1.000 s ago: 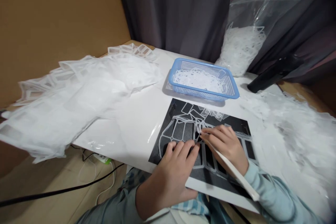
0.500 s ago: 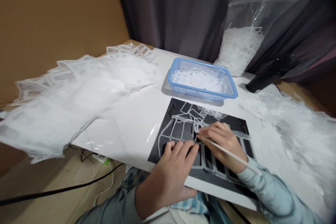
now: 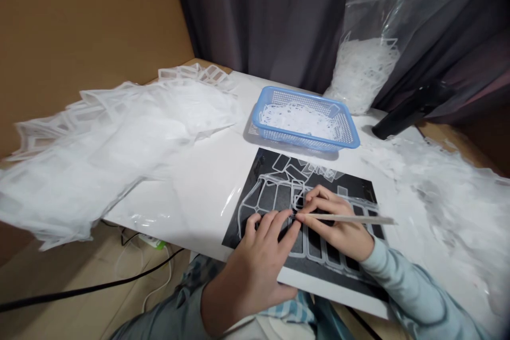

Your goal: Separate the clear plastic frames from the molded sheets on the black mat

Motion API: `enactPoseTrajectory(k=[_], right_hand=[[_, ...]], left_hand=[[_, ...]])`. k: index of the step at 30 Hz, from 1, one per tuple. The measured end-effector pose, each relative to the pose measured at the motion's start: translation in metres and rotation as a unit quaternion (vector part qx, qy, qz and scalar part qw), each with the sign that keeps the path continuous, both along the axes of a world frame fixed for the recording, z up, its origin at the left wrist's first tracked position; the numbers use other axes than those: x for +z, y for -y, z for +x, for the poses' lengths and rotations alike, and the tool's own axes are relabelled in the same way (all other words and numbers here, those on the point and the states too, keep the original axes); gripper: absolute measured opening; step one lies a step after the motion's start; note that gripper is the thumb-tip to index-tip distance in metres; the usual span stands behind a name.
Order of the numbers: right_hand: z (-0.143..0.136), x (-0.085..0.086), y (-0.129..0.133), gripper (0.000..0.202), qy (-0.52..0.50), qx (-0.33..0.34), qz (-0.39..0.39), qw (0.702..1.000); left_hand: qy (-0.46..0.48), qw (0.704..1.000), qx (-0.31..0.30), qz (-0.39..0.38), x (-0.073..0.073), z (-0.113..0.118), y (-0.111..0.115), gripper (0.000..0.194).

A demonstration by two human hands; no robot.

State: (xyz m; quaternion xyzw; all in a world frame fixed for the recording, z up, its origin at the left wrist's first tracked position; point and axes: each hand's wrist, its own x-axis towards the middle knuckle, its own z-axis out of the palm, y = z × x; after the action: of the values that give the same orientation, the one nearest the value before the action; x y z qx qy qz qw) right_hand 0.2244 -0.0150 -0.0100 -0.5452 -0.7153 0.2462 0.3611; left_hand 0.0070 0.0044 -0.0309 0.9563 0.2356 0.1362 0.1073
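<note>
Whitish, rounded-cell lattice (image 3: 257, 209) beneath loosely spread left fingers (image 3: 274, 227), slim pale stick (image 3: 354, 218) tight between right fingers (image 3: 324, 204).

From the mat (image 3: 319, 270) on the table (image 3: 203, 188), where the frame sheet (image 3: 305, 241) lies beneath the left hand (image 3: 263, 252) and right hand (image 3: 340, 223), the stack (image 3: 127, 138) sits toward ten o'clock, the basket (image 3: 306, 138) holding pieces (image 3: 300, 118) at twelve, the bag (image 3: 360, 71) at one, the cylinder (image 3: 410, 111) between one and two, the heap (image 3: 454, 212) at three.

White lattice (image 3: 305, 241), one corner apparently hidden beneath left hand (image 3: 258, 255)
</note>
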Motion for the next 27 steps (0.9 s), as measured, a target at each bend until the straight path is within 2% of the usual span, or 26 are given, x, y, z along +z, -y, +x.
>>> enactPoseTrajectory(k=[9,20,27], right_hand=[[0.009,0.003,0.000,0.013,0.025,0.021,-0.017,0.999],[0.012,-0.006,-0.004,0.005,0.059,0.093,0.075,0.991],[0.006,-0.001,-0.002,0.009,0.120,0.033,0.135,0.983]], left_hand=[[-0.029,1.000,0.004,0.008,0.003,0.001,-0.001,0.091],[-0.040,0.998,0.010,0.044,0.006,0.001,0.000,0.094],[-0.027,0.999,0.010,0.031,0.004,0.001,-0.001,0.090]])
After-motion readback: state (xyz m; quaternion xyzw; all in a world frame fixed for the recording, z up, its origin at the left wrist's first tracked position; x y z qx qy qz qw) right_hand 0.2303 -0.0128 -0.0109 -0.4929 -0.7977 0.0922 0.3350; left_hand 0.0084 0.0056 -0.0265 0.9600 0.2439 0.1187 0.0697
